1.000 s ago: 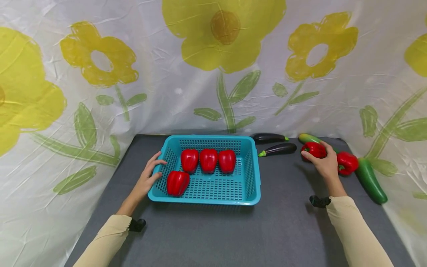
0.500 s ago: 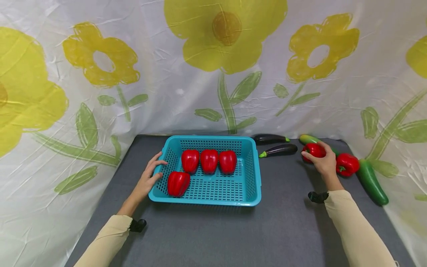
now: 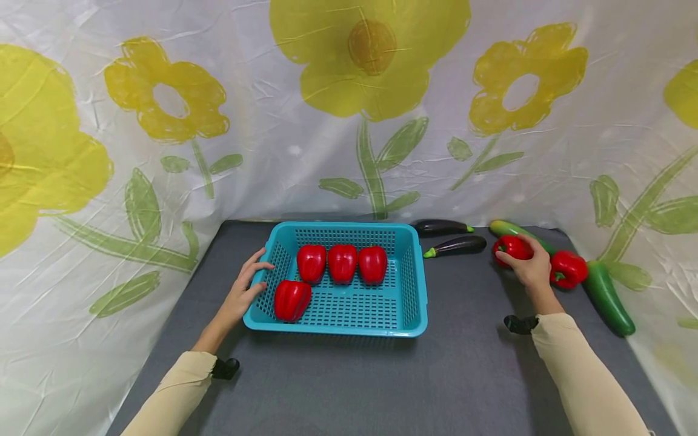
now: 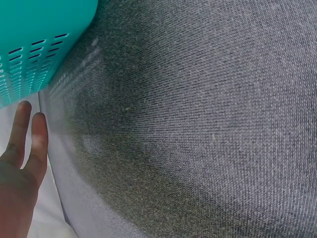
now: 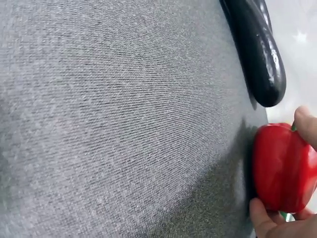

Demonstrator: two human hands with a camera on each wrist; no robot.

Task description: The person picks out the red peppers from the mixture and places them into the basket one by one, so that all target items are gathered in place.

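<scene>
At the table's far right, my right hand (image 3: 531, 263) grips a red bell pepper (image 3: 509, 250) between thumb and fingers. The right wrist view shows the pepper (image 5: 281, 166) from the side, close to the table, with fingertips at both its ends. A second red pepper (image 3: 568, 269) lies just right of that hand. My left hand (image 3: 242, 287) rests at the left rim of a blue plastic basket (image 3: 335, 330), fingers spread at and over the edge. Several red bell peppers (image 3: 342, 264) sit inside: a row at the back and one (image 3: 292, 301) at front left.
Two eggplants (image 3: 458, 246) lie right of the basket. Behind the gripped pepper is a yellow-green cucumber-like vegetable (image 3: 504, 228); a dark green one (image 3: 608, 300) lies along the right table edge. A flower-printed cloth (image 3: 262, 163) hangs behind the grey table (image 3: 349, 387).
My right hand and the pepper it grips have shifted only slightly. The left hand and the basket hold their place.
</scene>
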